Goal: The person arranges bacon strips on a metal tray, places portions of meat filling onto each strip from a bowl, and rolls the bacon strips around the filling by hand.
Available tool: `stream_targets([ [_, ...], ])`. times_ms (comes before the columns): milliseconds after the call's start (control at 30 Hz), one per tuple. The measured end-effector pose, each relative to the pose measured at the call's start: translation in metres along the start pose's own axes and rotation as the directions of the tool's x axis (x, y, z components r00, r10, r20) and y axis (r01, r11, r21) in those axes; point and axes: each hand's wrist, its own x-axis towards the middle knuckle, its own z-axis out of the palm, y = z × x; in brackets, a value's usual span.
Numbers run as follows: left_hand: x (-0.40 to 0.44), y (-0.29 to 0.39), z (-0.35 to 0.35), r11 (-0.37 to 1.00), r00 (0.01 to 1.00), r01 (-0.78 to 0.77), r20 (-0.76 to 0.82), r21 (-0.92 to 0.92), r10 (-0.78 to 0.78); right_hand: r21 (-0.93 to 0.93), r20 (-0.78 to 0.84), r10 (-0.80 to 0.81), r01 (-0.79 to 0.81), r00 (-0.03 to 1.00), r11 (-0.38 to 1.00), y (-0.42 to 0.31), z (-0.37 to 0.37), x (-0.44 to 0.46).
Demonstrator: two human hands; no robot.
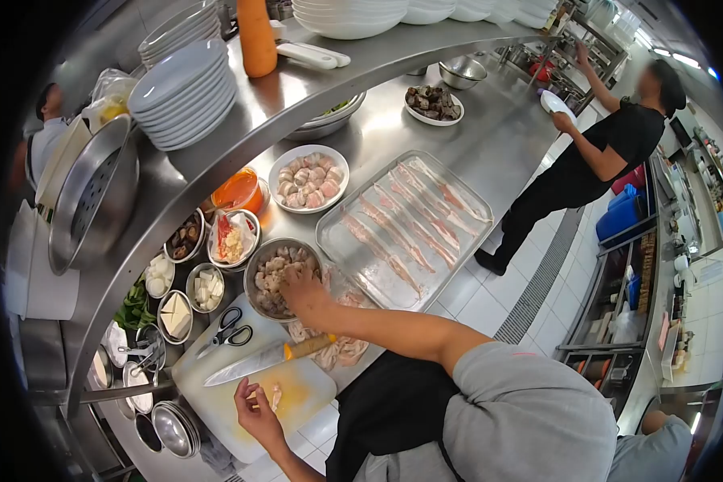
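My right hand (307, 297) reaches into a metal bowl (251, 301) of greyish raw pieces that look like peeled shrimp (279, 263). Its fingers are bent together on the pieces, fingertips partly hidden. My left hand (259, 411) hovers over the white cutting board (225, 422), fingers loosely curled and apart, nothing visible in them. A small pale scrap (276, 397) lies beside it. On the board rest a knife (253, 364) with a yellow handle and black-handled scissors (231, 328). Thin bacon-like strips (386, 241) lie in rows on a metal tray (353, 261). Loose pale strips (345, 349) lie beside the board.
A plate of pale rolled pieces (307, 181), a plate of dark pieces (434, 104) and an orange tub (239, 191) stand behind. Small ingredient bowls (206, 289) line the left. A raised steel shelf (329, 84) carries stacked plates (186, 96). Another person (610, 145) stands at right holding a plate.
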Motion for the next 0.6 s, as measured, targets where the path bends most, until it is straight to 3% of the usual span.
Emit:
stream_targets([
  [167,-0.013,0.016,0.013,1.000,0.999,0.021,-0.036,0.011,-0.021,0.109,0.082,0.021,-0.030,0.996,0.994,0.007,0.004,0.022],
  [233,-0.014,0.019,0.026,1.000,0.999,-0.015,-0.039,0.005,0.015,0.269,0.339,-0.064,-0.031,0.939,0.963,0.017,-0.027,0.032],
  [267,-0.014,0.022,0.030,0.999,0.998,-0.045,-0.053,0.013,0.045,0.254,0.291,-0.205,0.132,0.934,0.958,0.026,-0.023,0.031],
  [300,-0.016,0.043,0.035,0.999,0.999,0.034,-0.035,-0.001,-0.034,0.233,0.238,-0.343,0.289,0.909,0.928,0.030,-0.014,0.032],
  [333,-0.015,0.061,0.041,0.999,0.998,0.049,-0.032,0.014,-0.048,0.256,0.225,-0.382,0.323,0.897,0.911,0.030,-0.010,0.038],
  [400,-0.008,0.079,0.050,0.998,0.998,0.058,-0.030,0.027,-0.057,0.342,0.453,-0.203,0.041,0.868,0.939,0.039,-0.013,0.050],
  [433,-0.006,0.082,0.054,0.999,0.998,-0.004,-0.066,0.042,0.007,0.349,0.453,-0.216,0.051,0.865,0.936,0.050,-0.014,0.050],
  [500,-0.008,0.091,0.062,0.997,0.994,-0.046,-0.092,0.060,0.051,0.688,0.155,-0.199,0.038,0.968,0.725,0.076,-0.037,0.039],
  [533,-0.009,0.099,0.065,0.997,0.993,-0.021,-0.115,0.074,0.029,0.687,0.177,-0.192,0.019,0.965,0.727,0.094,-0.051,0.033],
  [600,-0.015,0.098,0.074,0.997,0.992,0.004,-0.123,0.076,0.005,0.847,0.204,-0.139,-0.104,0.969,0.521,0.141,-0.072,0.015],
])
